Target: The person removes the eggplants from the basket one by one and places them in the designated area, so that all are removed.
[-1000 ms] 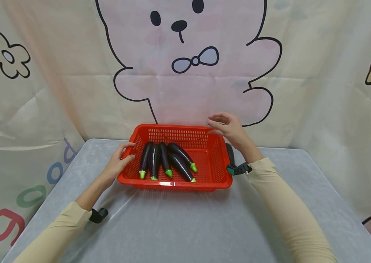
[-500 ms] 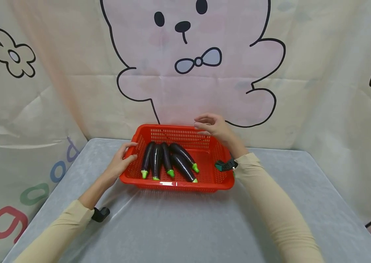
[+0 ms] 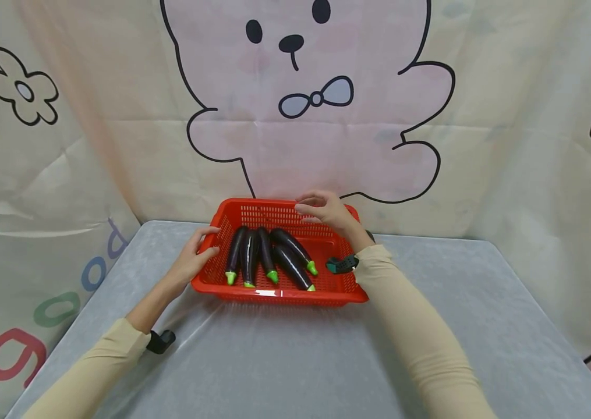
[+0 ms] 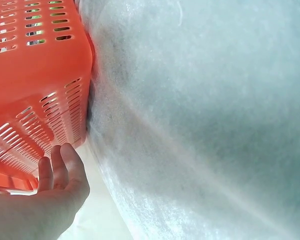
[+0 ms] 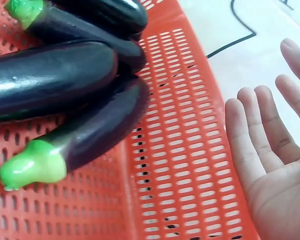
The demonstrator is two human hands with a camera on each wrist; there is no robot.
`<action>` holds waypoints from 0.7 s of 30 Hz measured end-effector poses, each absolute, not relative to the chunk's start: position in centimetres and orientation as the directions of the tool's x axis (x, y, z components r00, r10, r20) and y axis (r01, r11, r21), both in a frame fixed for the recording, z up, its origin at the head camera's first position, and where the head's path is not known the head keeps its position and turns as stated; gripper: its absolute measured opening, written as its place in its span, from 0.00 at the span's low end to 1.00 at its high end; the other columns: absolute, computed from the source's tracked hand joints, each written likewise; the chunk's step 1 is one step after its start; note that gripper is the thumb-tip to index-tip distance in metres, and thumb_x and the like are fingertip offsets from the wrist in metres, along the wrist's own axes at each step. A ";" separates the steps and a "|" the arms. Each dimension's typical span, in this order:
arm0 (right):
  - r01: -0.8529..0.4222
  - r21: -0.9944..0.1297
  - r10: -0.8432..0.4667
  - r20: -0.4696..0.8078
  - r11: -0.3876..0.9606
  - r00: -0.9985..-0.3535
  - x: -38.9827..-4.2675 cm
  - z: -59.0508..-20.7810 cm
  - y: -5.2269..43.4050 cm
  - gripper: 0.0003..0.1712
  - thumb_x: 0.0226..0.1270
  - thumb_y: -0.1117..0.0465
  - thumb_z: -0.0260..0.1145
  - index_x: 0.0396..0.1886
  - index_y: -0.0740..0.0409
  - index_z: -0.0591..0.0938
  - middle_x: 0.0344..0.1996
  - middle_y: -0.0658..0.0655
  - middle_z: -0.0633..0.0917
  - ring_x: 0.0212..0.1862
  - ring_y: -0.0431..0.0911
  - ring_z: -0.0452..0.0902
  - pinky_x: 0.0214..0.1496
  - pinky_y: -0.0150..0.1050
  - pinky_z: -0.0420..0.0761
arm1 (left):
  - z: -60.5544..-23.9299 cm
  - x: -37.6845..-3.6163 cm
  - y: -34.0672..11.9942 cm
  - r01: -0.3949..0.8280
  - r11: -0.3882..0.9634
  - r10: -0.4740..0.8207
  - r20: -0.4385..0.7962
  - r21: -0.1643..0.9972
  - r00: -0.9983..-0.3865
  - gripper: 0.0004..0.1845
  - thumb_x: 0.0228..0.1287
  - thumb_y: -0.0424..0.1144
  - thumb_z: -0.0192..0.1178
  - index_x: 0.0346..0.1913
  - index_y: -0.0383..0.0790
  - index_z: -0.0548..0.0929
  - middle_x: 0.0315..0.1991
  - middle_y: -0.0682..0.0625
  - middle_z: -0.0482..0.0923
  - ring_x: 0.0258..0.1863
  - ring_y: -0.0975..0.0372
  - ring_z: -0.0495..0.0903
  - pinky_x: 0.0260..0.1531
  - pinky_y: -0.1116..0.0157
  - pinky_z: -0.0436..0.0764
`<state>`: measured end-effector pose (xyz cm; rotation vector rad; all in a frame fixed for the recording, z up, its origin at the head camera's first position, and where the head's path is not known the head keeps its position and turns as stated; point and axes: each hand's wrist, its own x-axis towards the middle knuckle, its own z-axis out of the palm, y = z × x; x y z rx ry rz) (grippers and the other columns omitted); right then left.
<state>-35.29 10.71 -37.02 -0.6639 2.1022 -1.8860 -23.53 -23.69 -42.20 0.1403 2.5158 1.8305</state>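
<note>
A red plastic basket (image 3: 274, 295) with slotted walls holds several glossy dark purple eggplants (image 3: 291, 266) with green stem ends, grouped from its left side to the middle. My left hand (image 3: 187, 259) rests against the basket's left side, thumb and forefinger spread at the rim. In the left wrist view, its other fingers (image 4: 57, 172) stand outside the slotted wall, lightly bent. Above the back right part of the basket, my right hand (image 3: 326, 210) reaches with loosely bent fingers and an empty palm. The right wrist view shows that hand beside the slotted back wall, away from the eggplants.
The basket stands at the back of a grey cloth-covered table (image 3: 274, 361). Right behind it hangs a cream curtain (image 3: 138, 157) printed with a pink bear. More printed curtain closes off both sides. Dark bands sit on both wrists.
My right hand has moved left along the basket's back rim and dropped slightly. The left hand stays at the basket's left side, and the eggplants lie as before. The head view has shifted slightly.
</note>
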 end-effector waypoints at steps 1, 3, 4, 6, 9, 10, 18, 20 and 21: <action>-0.171 -0.983 -0.482 0.117 0.070 -0.868 -35.3 -37.3 10.6 0.23 0.72 0.65 0.68 0.61 0.73 0.76 0.53 0.65 0.81 0.58 0.66 0.76 0.59 0.59 0.76 | -42.2 -23.6 -23.7 0.061 0.304 0.091 0.035 0.951 -0.995 0.26 0.75 0.32 0.52 0.73 0.41 0.63 0.67 0.31 0.65 0.58 0.38 0.72 0.48 0.46 0.81; -0.167 -0.983 -0.478 0.110 0.078 -0.871 -35.4 -37.7 10.4 0.21 0.72 0.66 0.68 0.60 0.72 0.78 0.53 0.66 0.81 0.56 0.62 0.78 0.58 0.58 0.77 | -42.3 -23.6 -23.7 0.068 0.306 0.095 0.041 0.950 -0.995 0.25 0.76 0.33 0.52 0.72 0.41 0.63 0.67 0.31 0.65 0.58 0.38 0.73 0.48 0.45 0.81; -0.170 -0.981 -0.476 0.107 0.090 -0.873 -35.4 -38.0 10.3 0.20 0.72 0.66 0.68 0.59 0.71 0.79 0.52 0.65 0.81 0.55 0.61 0.78 0.57 0.57 0.78 | -42.3 -23.6 -23.7 0.070 0.306 0.098 0.041 0.950 -0.994 0.25 0.76 0.33 0.52 0.72 0.41 0.63 0.67 0.30 0.65 0.58 0.38 0.73 0.48 0.45 0.81; -0.170 -0.980 -0.477 0.103 0.099 -0.873 -35.5 -38.4 10.1 0.19 0.71 0.66 0.69 0.58 0.69 0.80 0.52 0.66 0.81 0.55 0.61 0.78 0.56 0.56 0.79 | -42.4 -23.6 -23.7 0.070 0.310 0.099 0.041 0.948 -0.994 0.25 0.76 0.33 0.52 0.72 0.40 0.63 0.67 0.30 0.65 0.58 0.38 0.73 0.49 0.45 0.81; -0.171 -0.977 -0.476 0.090 0.128 -0.875 -35.4 -38.8 9.7 0.19 0.71 0.65 0.70 0.57 0.68 0.80 0.52 0.65 0.81 0.55 0.62 0.78 0.56 0.55 0.80 | -42.4 -23.4 -23.8 0.058 0.310 0.092 0.031 0.949 -0.995 0.25 0.76 0.33 0.52 0.72 0.41 0.63 0.67 0.31 0.66 0.58 0.38 0.72 0.49 0.45 0.81; -0.175 -0.973 -0.475 0.085 0.149 -0.876 -35.4 -39.1 9.6 0.19 0.70 0.64 0.70 0.57 0.67 0.81 0.52 0.64 0.82 0.54 0.62 0.79 0.55 0.54 0.80 | -42.5 -23.4 -23.8 0.056 0.311 0.089 0.029 0.949 -0.996 0.25 0.76 0.33 0.52 0.72 0.41 0.63 0.67 0.31 0.66 0.58 0.38 0.72 0.49 0.45 0.81; -0.169 -0.956 -0.462 0.041 0.241 -0.886 -35.3 -40.7 9.2 0.24 0.68 0.61 0.73 0.60 0.67 0.80 0.53 0.62 0.83 0.53 0.55 0.79 0.54 0.48 0.81 | -42.4 -23.4 -23.7 0.058 0.312 0.087 0.032 0.948 -0.996 0.26 0.75 0.33 0.53 0.72 0.41 0.63 0.67 0.31 0.66 0.58 0.38 0.72 0.49 0.45 0.80; -0.162 -0.954 -0.453 0.032 0.251 -0.891 -35.3 -41.0 9.1 0.25 0.68 0.61 0.73 0.60 0.66 0.81 0.54 0.62 0.82 0.55 0.55 0.78 0.55 0.49 0.81 | -42.3 -23.5 -23.7 0.061 0.315 0.087 0.035 0.947 -0.996 0.26 0.75 0.33 0.53 0.72 0.41 0.63 0.67 0.31 0.65 0.58 0.38 0.72 0.49 0.45 0.80; -0.158 -0.955 -0.452 0.029 0.252 -0.892 -35.2 -41.1 9.0 0.25 0.68 0.61 0.73 0.61 0.66 0.80 0.55 0.63 0.82 0.55 0.55 0.78 0.56 0.50 0.80 | -42.3 -23.5 -23.7 0.059 0.316 0.086 0.034 0.947 -0.996 0.26 0.75 0.33 0.53 0.72 0.41 0.63 0.67 0.31 0.65 0.58 0.38 0.72 0.49 0.45 0.81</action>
